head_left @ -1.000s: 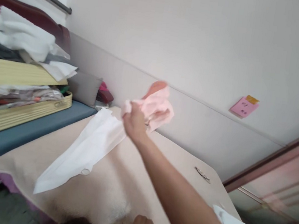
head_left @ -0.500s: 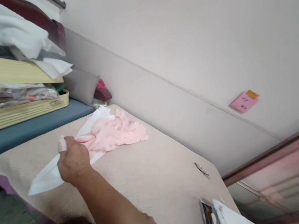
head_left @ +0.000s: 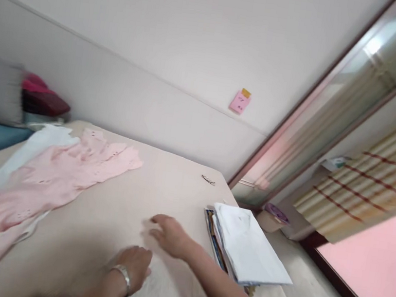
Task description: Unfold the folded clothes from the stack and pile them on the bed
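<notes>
Along the far wall (head_left: 155, 29) lies the beige bed (head_left: 167, 178), and across its left side the pink cloth (head_left: 46, 176) stretches from the far edge to the near left corner, partly over the white cloth (head_left: 42, 141). 0.5 s ago the right hand gripped its near end; now it lies released, and the view has swung right. I judge that laying this piece down is done for now, though its near end runs out of frame and some wrinkles remain. On the near right sits a white-topped stack (head_left: 251, 244), apart from both cloths. Between cloth and stack are the 2 hands: the right hand (head_left: 173, 236), reaching in from the right, has fingers loosely bent and parted, with nothing in them; the left hand (head_left: 133, 265), nearer, is curled back-up, its palm hidden, so I cannot tell whether it holds anything. Farther right lies 1 small thin item (head_left: 208, 180).
</notes>
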`<state>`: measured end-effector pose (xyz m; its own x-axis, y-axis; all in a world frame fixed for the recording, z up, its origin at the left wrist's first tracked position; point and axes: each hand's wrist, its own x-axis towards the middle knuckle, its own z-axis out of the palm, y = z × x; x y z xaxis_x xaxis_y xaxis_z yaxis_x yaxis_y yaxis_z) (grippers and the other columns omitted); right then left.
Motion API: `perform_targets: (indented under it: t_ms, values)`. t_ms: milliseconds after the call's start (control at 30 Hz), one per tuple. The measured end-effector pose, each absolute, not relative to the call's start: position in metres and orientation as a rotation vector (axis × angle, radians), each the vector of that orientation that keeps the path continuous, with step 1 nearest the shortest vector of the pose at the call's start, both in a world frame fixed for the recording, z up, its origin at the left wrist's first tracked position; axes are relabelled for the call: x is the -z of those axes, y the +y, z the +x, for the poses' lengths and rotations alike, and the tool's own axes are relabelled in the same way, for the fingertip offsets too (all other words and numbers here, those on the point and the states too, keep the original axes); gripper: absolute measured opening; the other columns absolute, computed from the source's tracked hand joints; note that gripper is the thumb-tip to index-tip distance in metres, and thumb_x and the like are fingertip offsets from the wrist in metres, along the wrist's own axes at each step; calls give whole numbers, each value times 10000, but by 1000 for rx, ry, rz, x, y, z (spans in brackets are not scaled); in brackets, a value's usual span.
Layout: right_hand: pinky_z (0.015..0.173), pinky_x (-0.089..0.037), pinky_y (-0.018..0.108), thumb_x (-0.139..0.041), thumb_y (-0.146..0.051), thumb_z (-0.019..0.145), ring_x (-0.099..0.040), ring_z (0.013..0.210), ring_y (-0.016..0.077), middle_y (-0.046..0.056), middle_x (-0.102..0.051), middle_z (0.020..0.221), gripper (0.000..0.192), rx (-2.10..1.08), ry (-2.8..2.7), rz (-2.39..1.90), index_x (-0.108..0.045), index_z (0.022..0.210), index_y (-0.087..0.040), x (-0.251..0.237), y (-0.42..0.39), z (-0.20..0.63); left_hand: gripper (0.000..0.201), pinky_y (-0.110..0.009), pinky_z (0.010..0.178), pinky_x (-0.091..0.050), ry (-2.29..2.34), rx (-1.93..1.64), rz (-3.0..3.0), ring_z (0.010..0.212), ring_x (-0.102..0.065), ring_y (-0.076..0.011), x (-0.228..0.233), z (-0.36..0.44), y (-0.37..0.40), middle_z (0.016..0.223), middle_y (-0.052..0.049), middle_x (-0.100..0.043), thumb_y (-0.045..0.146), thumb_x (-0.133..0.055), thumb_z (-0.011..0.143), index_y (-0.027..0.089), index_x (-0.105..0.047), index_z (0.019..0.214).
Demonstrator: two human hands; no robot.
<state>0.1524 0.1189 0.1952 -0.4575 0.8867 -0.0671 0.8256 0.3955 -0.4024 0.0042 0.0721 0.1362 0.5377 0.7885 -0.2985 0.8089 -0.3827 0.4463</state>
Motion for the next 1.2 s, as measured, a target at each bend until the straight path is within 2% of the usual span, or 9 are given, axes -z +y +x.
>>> perform_targets:
  t_ms: [67,167,333,400,500,600,733,900,1200]
  values:
    - [968,-418,248,-575,-283,929,-620,1142,182,65,-697,1220,282,-319,-2309,-2012,-653,1185,-193,-195,129,237,243,-503,941,-500,1326,105,2303,1084,-654,-328,-132,10,77,1094,-171,-700,236,-545,922,117,-665,1098]
    - [876,-424,275,-474,-188,953,-639,1081,218,127,-704,1133,250,-146,-2065,-2340,-647,1128,-148,-200,141,346,288,-476,914,-490,1376,162,2357,1077,-657,-334,-122,16,81,1097,-170,-708,200,-499,900,147,-646,1142]
    - [859,-411,303,-416,-77,913,-612,1137,248,174,-649,1218,462,22,-1809,-2639,-509,1360,-148,-207,162,461,473,-493,935,-450,1424,238,2312,1104,-641,-341,-103,21,90,1158,-183,-691,240,-444,898,152,-525,1356]
    - [876,-409,325,-420,-58,889,-585,1170,261,176,-618,1263,546,52,-1812,-2684,-457,1423,-166,-203,174,485,481,-485,931,-443,1432,239,2278,1100,-639,-338,-98,21,95,1149,-172,-695,312,-445,892,158,-524,1340]
    - [918,-399,364,-426,-39,862,-515,1249,276,156,-568,1327,638,64,-1902,-2702,-421,1471,-230,-194,193,505,334,-436,856,-448,1430,205,2232,996,-659,-298,-96,18,102,1046,-118,-716,373,-445,867,199,-600,1106]
    - [961,-382,416,-443,-38,854,-447,1307,294,142,-538,1348,603,56,-2013,-2704,-491,1414,-257,-186,207,515,232,-404,803,-432,1416,166,2203,921,-657,-264,-95,16,106,977,-80,-719,379,-449,854,218,-583,953]
    - [969,-378,425,-503,-60,845,-455,1278,298,149,-558,1286,461,57,-2106,-2707,-580,1277,-202,-183,216,523,201,-386,772,-405,1417,140,2170,902,-650,-251,-93,14,108,947,-58,-721,380,-451,857,225,-569,901]
    - [957,-387,408,-540,-94,860,-414,1325,289,147,-535,1354,590,46,-2189,-2686,-459,1425,-242,-184,220,527,192,-384,775,-388,1436,152,2156,906,-648,-249,-95,14,108,953,-53,-722,370,-448,870,227,-571,901]
    - [902,-424,369,-630,-178,845,-485,1213,299,168,-570,1244,346,174,-2183,-2683,-644,1190,-165,-189,223,516,191,-359,769,-373,1416,175,2134,894,-643,-224,-95,14,112,932,-45,-717,373,-438,888,225,-558,882]
